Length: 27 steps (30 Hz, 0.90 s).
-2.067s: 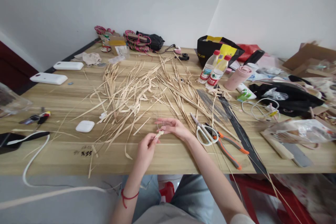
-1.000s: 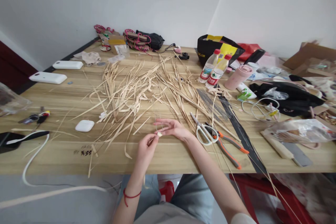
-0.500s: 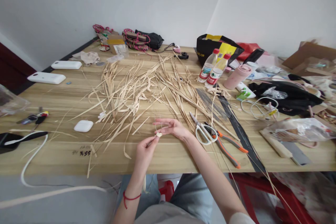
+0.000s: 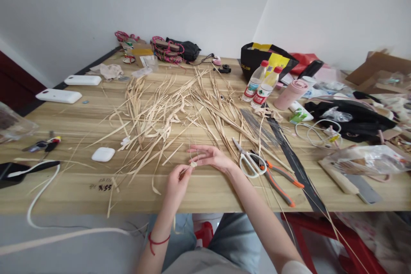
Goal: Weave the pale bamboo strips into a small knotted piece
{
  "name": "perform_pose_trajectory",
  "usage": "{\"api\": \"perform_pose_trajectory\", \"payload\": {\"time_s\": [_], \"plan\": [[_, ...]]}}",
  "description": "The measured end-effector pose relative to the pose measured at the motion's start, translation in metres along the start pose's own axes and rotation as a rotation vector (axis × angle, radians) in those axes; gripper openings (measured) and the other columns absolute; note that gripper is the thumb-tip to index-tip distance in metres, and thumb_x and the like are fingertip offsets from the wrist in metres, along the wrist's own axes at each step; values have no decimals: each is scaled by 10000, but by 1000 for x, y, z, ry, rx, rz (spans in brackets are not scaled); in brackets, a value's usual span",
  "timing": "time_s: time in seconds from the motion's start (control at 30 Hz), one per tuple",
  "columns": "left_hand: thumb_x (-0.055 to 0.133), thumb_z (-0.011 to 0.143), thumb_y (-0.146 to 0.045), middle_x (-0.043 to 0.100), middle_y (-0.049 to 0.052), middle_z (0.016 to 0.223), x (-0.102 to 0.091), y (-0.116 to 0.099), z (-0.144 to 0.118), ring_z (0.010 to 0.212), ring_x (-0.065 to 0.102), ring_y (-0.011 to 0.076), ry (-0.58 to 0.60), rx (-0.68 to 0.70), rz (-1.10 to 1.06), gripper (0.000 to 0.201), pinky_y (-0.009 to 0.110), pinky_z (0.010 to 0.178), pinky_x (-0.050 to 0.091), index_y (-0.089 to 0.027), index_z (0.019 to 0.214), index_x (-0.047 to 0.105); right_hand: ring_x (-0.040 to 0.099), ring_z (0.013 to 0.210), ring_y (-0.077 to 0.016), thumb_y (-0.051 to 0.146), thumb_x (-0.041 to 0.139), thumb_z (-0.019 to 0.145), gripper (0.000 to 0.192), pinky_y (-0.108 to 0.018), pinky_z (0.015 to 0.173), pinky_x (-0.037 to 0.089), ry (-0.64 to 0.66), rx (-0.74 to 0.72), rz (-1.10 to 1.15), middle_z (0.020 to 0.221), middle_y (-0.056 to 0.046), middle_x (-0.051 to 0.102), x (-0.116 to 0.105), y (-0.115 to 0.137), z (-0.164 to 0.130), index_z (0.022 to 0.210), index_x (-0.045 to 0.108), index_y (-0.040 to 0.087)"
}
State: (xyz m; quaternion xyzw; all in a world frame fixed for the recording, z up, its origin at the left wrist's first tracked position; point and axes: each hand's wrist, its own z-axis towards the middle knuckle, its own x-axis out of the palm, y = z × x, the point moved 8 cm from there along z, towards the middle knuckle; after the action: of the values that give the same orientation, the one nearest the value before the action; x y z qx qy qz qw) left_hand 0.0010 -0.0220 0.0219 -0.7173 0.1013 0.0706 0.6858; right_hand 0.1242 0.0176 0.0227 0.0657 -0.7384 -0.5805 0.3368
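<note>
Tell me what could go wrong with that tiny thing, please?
The small pale piece might slip, since it's just pinched at the tips of the left hand.
The right forearm could bump the scissors lying beside it.
If dropped, the piece might be hard to spot among similar-coloured strips.

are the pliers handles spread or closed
Spread: the pliers lie with their orange-and-grey handles angled apart, tabletop showing between them.
</note>
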Motion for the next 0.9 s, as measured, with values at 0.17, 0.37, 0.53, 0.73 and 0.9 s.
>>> {"api": "perform_pose_trajectory", "payload": {"time_s": [0.17,0.37,0.53,0.73,0.9], "plan": [[560,738,-434,700,72,766,-2,2,1,708,612,186,-22,-47,22,298,267,643,458,-152,734,658,623,1016,-229,142,767,582,716,-337,846,501,34,11,0,1337,-128,487,0,-1,1,1251,519,210],[610,683,-442,702,69,735,-2,7,2,697,616,195,-7,-96,-51,296,275,650,463,-156,713,678,615,1026,-218,121,756,595,716,-322,834,503,67,7,17,1355,-124,466,2,-2,1,1258,508,218],[639,650,-455,697,64,688,-4,7,3,664,609,196,-12,-115,-51,309,272,617,457,-154,694,692,619,1018,-219,127,756,597,717,-322,825,509,70,13,6,1345,-119,479,3,-3,1,1263,505,219],[637,659,-468,643,24,607,-3,6,1,576,534,143,-27,-131,-17,327,229,541,390,-142,674,668,635,986,-204,124,749,613,696,-324,849,500,59,-1,8,1320,-115,507,1,-4,2,1261,511,213],[629,672,-489,622,15,621,0,9,1,576,521,132,-29,-122,-30,351,224,534,368,-141,714,649,639,984,-204,144,756,615,673,-340,868,492,41,27,9,1292,-120,532,-1,-9,3,1245,525,204]]}}
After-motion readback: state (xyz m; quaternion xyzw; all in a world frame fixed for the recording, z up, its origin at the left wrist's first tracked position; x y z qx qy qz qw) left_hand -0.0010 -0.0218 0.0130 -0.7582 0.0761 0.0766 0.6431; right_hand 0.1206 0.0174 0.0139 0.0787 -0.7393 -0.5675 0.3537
